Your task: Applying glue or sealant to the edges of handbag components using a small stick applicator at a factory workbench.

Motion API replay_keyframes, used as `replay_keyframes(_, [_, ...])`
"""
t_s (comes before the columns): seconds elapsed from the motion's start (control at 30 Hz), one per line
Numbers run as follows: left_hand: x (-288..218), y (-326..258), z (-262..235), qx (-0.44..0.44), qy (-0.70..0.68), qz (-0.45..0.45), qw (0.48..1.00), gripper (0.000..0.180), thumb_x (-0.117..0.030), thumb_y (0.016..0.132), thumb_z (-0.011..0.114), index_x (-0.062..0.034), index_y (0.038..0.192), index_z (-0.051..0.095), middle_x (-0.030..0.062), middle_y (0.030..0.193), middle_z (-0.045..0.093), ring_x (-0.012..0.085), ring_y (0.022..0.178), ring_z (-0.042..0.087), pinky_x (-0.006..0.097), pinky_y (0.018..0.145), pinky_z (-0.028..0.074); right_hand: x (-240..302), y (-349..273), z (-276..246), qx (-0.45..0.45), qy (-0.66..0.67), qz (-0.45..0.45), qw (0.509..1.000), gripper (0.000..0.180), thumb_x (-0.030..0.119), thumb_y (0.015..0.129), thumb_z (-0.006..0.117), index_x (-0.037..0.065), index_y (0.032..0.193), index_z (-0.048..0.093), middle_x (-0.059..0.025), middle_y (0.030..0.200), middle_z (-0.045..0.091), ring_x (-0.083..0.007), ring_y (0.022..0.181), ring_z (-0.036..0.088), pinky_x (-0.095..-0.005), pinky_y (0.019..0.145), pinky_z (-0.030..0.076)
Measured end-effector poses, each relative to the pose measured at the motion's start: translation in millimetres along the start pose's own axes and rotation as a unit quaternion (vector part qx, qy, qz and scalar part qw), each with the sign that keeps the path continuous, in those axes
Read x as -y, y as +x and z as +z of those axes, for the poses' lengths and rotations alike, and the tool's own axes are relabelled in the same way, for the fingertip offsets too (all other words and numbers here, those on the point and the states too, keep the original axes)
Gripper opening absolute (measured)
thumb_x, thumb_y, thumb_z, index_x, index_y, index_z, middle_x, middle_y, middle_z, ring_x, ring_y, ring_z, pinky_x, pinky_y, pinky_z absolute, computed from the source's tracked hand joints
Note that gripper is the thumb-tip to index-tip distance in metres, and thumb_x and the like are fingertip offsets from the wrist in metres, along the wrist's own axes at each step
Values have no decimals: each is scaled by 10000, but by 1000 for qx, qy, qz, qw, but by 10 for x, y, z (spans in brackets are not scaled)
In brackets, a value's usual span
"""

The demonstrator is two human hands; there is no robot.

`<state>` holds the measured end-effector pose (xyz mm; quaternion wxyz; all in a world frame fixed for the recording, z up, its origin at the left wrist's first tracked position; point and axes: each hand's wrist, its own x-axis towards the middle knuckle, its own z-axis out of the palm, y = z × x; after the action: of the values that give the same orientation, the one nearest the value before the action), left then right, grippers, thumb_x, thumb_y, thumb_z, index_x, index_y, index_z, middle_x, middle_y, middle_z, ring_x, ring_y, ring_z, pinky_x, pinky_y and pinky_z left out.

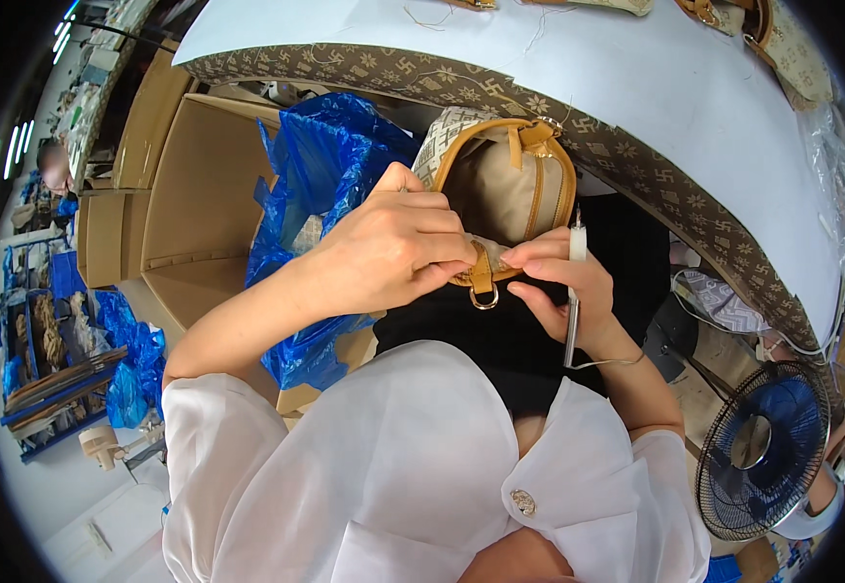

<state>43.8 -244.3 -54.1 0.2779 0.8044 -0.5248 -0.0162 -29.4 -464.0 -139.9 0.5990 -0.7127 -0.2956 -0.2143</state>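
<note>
A beige patterned handbag [496,189] with tan trim rests in my lap, its mouth open and the pale lining showing. My left hand [390,243] is closed on the bag's near edge, thumb and forefinger pinching beside a tan tab [482,268]. From that tab hangs a metal D-ring [485,297]. In my right hand [576,284] is a slim pen-like tool [575,245], white and silver with a thin pointed tip facing away from me. The right fingertips are beside the tab at the bag's rim. A thin cord runs near the right wrist.
Beyond the bag curves a white-topped table [636,87] edged with brown patterned cloth; more bags [792,58] lie on its right. At left stand a cardboard box [194,194] and a blue plastic bag [321,146]. A fan [762,452] stands at lower right.
</note>
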Motion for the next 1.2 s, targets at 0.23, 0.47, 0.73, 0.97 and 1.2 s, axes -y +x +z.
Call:
replay_keyframes(0.23, [-35, 163, -238, 135, -12, -24, 990, 66, -108, 799, 718, -84, 778, 660, 15, 749, 601, 193, 762, 595, 339, 740, 407, -87, -53, 94, 22, -97, -75, 992, 369, -71, 729, 758, 77, 1006, 564, -115, 944, 685, -258, 729, 605, -332, 652, 497])
replay_keyframes(0.47, [-53, 270, -263, 189, -80, -114, 972, 99, -72, 771, 709, -38, 779, 617, 62, 764, 600, 266, 796, 596, 388, 673, 495, -75, -6, 164, -24, -124, -71, 989, 354, -52, 723, 763, 71, 999, 578, -105, 901, 680, -261, 702, 581, -338, 636, 485])
replay_keyframes(0.73, [-57, 268, -181, 136, -63, -111, 982, 136, -44, 734, 701, -29, 731, 566, 81, 768, 610, 268, 768, 613, 372, 642, 500, -76, 51, 116, -42, -98, -37, 994, 352, -77, 725, 758, 57, 997, 581, -109, 920, 679, -259, 729, 580, -337, 654, 485])
replay_keyframes(0.97, [43, 221, -206, 116, -124, -124, 978, 123, -19, 760, 731, -27, 862, 662, 76, 806, 634, 247, 736, 607, 350, 650, 516, -78, 37, 115, -50, -76, -20, 996, 348, -98, 728, 750, 47, 996, 582, -116, 941, 677, -253, 749, 587, -333, 670, 489])
replay_keyframes(1.2, [63, 157, -128, 89, -41, 5, 995, 204, -51, 734, 749, -46, 934, 707, 58, 819, 634, 227, 744, 605, 327, 636, 524, -76, -10, 101, -51, -83, -18, 995, 352, -111, 718, 739, 41, 994, 583, -117, 935, 674, -250, 757, 592, -333, 679, 493])
